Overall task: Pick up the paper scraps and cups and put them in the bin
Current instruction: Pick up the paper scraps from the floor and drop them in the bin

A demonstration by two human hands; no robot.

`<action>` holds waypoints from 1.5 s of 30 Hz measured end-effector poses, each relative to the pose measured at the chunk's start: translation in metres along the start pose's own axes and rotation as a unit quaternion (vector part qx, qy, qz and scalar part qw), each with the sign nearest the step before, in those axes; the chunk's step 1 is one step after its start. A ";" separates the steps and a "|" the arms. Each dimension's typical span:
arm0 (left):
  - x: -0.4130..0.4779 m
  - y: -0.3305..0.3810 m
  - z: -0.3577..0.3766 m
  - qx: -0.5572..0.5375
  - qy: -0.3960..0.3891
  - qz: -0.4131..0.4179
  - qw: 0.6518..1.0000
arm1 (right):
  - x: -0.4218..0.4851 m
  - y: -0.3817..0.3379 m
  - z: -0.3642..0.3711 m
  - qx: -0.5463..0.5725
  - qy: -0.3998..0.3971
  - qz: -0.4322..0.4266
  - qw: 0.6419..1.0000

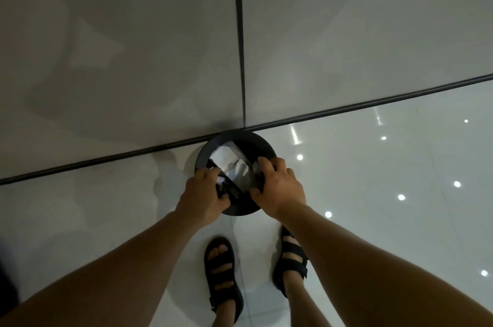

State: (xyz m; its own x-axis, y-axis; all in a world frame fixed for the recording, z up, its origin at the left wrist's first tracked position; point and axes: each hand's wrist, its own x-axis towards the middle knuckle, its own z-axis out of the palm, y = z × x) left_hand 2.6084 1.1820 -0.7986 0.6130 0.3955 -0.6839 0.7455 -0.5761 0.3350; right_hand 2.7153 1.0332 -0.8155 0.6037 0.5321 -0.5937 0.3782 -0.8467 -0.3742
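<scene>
A round black bin [240, 137] stands on the floor against the wall, seen from above. Its shiny swing flap [232, 169] is tilted in the middle of the lid. My left hand [205, 193] is at the flap's left edge with curled fingers, pinching a small pale paper scrap [220, 180] over the opening. My right hand [278, 188] grips the lid's right side, fingers curled over the flap's edge and thumb near the front rim. Something pale shows by its fingertips, too blurred to name. No cups are in view.
A grey panelled wall [133, 46] with dark seams rises right behind the bin. The glossy white floor [373, 166] reflects ceiling lights. My feet in black sandals [221, 273] stand just in front of the bin.
</scene>
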 end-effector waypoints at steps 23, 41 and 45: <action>-0.276 0.231 -0.201 0.140 -0.035 0.239 0.960 | -0.348 -0.030 -0.262 0.037 0.183 0.158 0.970; -0.523 0.445 -0.019 0.296 -0.078 0.458 0.835 | -0.696 0.174 -0.220 0.172 0.289 0.387 0.858; -0.562 0.484 0.035 0.324 -0.097 0.478 0.810 | -0.763 0.224 -0.208 0.192 0.302 0.429 0.830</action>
State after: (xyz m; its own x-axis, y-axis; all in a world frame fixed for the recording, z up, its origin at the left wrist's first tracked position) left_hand 2.6159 0.6557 -0.2742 0.7299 -0.5377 -0.4221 -0.3798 -0.8324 0.4036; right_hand 2.4853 0.4370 -0.2986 0.8207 -0.4615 -0.3369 -0.5533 -0.7892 -0.2667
